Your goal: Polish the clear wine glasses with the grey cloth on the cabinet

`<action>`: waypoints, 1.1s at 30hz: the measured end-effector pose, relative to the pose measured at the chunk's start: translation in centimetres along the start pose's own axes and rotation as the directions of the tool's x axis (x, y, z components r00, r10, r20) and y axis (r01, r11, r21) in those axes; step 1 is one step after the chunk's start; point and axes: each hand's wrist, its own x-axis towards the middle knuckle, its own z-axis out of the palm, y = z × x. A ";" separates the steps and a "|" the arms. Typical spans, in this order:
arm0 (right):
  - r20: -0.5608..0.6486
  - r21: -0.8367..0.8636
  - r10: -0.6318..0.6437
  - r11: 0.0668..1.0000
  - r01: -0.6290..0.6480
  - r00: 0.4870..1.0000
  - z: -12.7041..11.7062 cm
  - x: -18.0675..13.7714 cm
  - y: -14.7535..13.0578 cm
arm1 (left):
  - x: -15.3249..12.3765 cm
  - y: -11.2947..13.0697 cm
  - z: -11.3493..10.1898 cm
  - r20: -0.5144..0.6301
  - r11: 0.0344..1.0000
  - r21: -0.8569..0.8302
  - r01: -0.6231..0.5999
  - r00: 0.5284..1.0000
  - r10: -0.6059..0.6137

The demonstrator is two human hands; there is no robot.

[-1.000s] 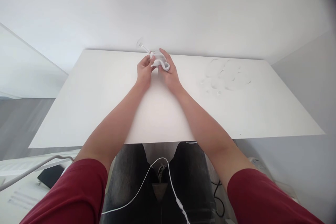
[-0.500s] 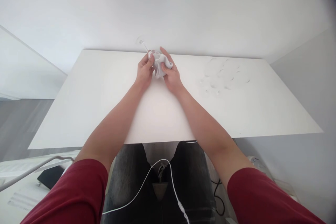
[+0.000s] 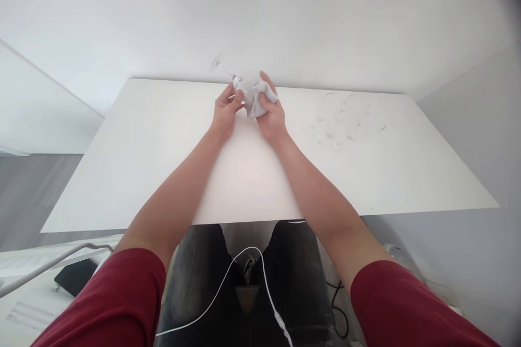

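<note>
A clear wine glass is held tilted over the far side of the white table, its foot pointing up and left. Fingers of my left hand are closed around the glass, close to where the stem meets the bowl. A crumpled white cloth covers part of the bowl. My right hand grips this cloth against the right side of the glass, thumb on top. Cloth and fingers partly hide the bowl.
On the right half of the white table are several faint, clear glass-like objects. A white wall rises behind its far edge. Below, a white cable crosses my lap. A dark flat object lies at lower left.
My right hand has shifted slightly right with the cloth, so more of the glass near the left hand shows. The left hand keeps its grip, almost in place.
</note>
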 end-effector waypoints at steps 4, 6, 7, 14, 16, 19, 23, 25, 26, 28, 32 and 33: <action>-0.094 -0.087 -0.005 0.996 -0.003 0.996 0.0 -0.2 -0.4 | -0.1 0.1 0.4 0.038 1.000 0.020 -0.019 0.999 0.018; -0.044 -0.108 -0.011 0.994 0.006 0.999 0.4 -0.4 -0.6 | -0.2 0.4 0.6 0.024 1.000 0.002 -0.027 0.999 0.027; -0.016 -0.103 -0.010 0.995 0.008 1.000 0.6 -0.5 -0.8 | -0.2 0.5 0.6 0.015 1.000 -0.005 -0.029 0.999 0.029; -0.075 0.066 0.040 0.997 -0.035 0.996 0.1 -0.3 -0.5 | -0.3 0.5 0.1 0.075 1.000 0.006 0.000 0.997 -0.001; -0.093 0.045 0.043 0.998 -0.039 0.995 -0.1 -0.3 -0.3 | -0.1 0.3 0.0 0.083 1.000 0.000 -0.019 0.996 0.019; -0.098 -0.015 0.050 0.999 -0.052 0.994 -0.1 -0.2 0.1 | 0.2 0.0 -0.2 0.062 0.998 -0.004 -0.066 0.996 0.066; -0.207 -0.014 0.006 1.000 -0.009 0.978 -0.7 0.2 0.6 | 0.3 0.3 -0.2 0.078 0.998 -0.067 -0.014 0.997 0.019; -0.308 0.007 -0.044 0.999 0.049 0.950 -1.4 0.4 0.8 | 0.2 0.6 0.0 0.116 0.991 -0.109 0.084 0.991 -0.071; -0.352 0.013 -0.066 0.997 0.076 0.934 -1.7 0.5 0.8 | 0.1 0.7 0.0 0.140 0.980 -0.124 0.152 0.981 -0.135; -0.402 0.010 -0.090 0.995 0.102 0.911 -2.1 0.5 0.9 | -0.2 0.9 0.1 0.200 0.938 -0.140 0.318 0.937 -0.288; -0.401 -0.008 -0.066 0.998 0.068 0.914 -2.1 0.3 1.0 | -0.7 1.4 0.3 0.291 0.835 -0.111 0.539 0.821 -0.491; -0.409 -0.002 -0.058 0.998 0.063 0.911 -2.0 0.3 1.1 | -0.8 1.5 0.3 0.301 0.827 -0.094 0.555 0.807 -0.508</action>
